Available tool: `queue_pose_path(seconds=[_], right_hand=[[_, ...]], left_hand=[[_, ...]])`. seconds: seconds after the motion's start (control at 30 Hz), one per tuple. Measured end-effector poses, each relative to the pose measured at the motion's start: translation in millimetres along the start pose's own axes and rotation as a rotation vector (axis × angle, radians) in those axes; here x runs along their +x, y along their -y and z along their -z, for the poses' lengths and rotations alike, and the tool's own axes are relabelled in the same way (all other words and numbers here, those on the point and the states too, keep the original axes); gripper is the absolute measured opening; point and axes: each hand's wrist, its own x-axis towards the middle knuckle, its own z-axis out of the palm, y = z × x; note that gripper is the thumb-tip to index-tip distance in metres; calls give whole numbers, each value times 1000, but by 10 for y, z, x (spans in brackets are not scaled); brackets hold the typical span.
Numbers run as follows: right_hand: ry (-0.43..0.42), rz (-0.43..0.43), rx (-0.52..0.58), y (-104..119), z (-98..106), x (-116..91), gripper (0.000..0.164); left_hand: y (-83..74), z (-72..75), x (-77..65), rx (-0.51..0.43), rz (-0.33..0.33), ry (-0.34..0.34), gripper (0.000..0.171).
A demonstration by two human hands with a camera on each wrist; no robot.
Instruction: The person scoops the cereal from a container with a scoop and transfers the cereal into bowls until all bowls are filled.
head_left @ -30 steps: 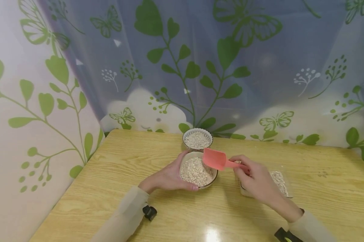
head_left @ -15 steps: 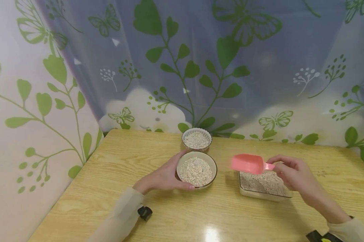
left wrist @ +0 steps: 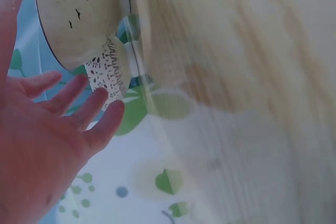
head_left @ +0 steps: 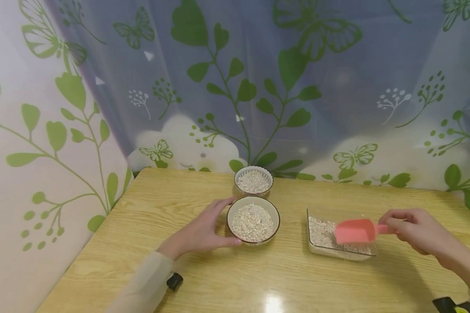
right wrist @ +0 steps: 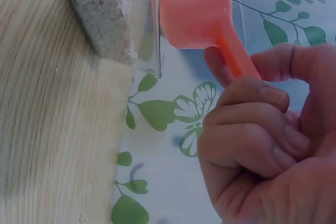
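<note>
In the head view, a cream bowl (head_left: 254, 201) with a dark rim stands mid-table, filled with oat flakes (head_left: 252, 224). My left hand (head_left: 197, 234) is spread at its left side, thumb close to the rim. In the left wrist view the fingers (left wrist: 102, 124) are apart from the bowl's speckled outer wall (left wrist: 86, 9). My right hand (head_left: 422, 230) pinches the handle of a pink scoop (head_left: 354, 231). The scoop hovers over a clear rectangular container (head_left: 340, 253) of oats. In the right wrist view the fingers (right wrist: 247, 140) curl below the handle.
A small patterned bowl (head_left: 254, 170) of oats stands right behind the cream bowl. Wooden table (head_left: 219, 278) surface lies in front of the bowls. A leaf-printed cloth (head_left: 336, 108) hangs along the table's back edge.
My right hand has carried the scoop rightward from above the cream bowl, then lowered it over the clear container. My left hand has let go of the bowl and shifted slightly left.
</note>
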Motion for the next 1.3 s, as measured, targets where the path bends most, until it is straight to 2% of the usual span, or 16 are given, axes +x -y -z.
queue_pose_path(seconds=[0.23,0.43,0.57,0.7,0.8,1.0,1.3], right_hand=[[29,-15,-136,26,-102,22,32],[3,-23,-107,11,-297,79,29],[-29,-18,-88,-21,-404,134,44],[-64,-7,-82,-22,-473,198,64],[-79,10,-56,14,-543,239,70],[-86,18,-11,128,-662,283,73],[-121,27,23,180,-716,326,71]], left_hand=[[2,65,-50,155,-34,-81,112],[49,99,-69,195,-34,-107,110],[55,132,-88,222,-39,-130,109],[68,163,-98,348,-62,-175,105],[83,183,-110,465,-63,-212,102],[141,205,-164,606,-3,-249,99],[262,235,-285,615,88,-265,103]])
